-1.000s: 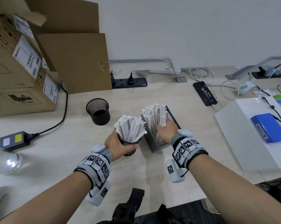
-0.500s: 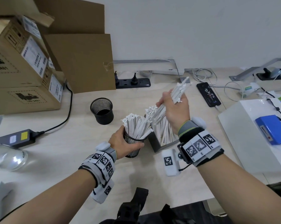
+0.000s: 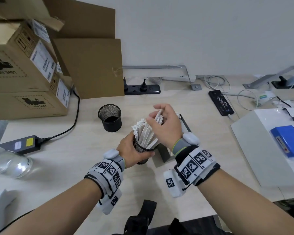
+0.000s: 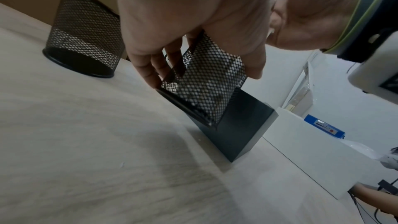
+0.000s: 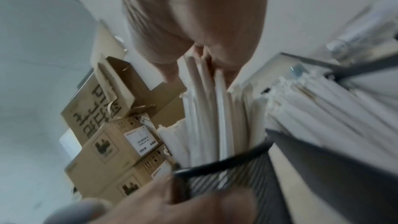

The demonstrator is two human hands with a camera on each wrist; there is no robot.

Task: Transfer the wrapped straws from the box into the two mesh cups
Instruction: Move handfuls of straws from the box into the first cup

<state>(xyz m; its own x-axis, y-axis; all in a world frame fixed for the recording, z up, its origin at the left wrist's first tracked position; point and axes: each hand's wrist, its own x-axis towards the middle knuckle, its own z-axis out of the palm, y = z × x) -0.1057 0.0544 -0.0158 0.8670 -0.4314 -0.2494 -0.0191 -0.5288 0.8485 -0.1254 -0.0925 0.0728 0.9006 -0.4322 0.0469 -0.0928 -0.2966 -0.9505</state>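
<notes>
My left hand point(image 3: 134, 150) grips a black mesh cup point(image 3: 141, 148) packed with white wrapped straws point(image 3: 143, 133). The left wrist view shows this cup point(image 4: 204, 83) tilted, its base edge against the dark box point(image 4: 237, 129). My right hand point(image 3: 166, 126) pinches a bundle of wrapped straws point(image 3: 158, 116) just above that cup. In the right wrist view their lower ends point(image 5: 206, 108) reach inside the cup rim point(image 5: 226, 164). The dark box point(image 3: 165, 154) is mostly hidden behind my right hand; straws left in it point(image 5: 323, 108) show at the right. A second mesh cup point(image 3: 110, 117) stands empty to the far left.
Stacked cardboard boxes point(image 3: 24, 73) fill the back left. A power adapter point(image 3: 22, 144) and its cable lie left, a clear bottle point(image 3: 10, 164) at the near left. A phone point(image 3: 221, 102), a power strip point(image 3: 142, 89) and a white case with a blue pack point(image 3: 290, 141) sit behind and right.
My right hand lifted a bundle of straws out of the box, then carried it left and down over the cup that my left hand holds. The left hand kept its grip.
</notes>
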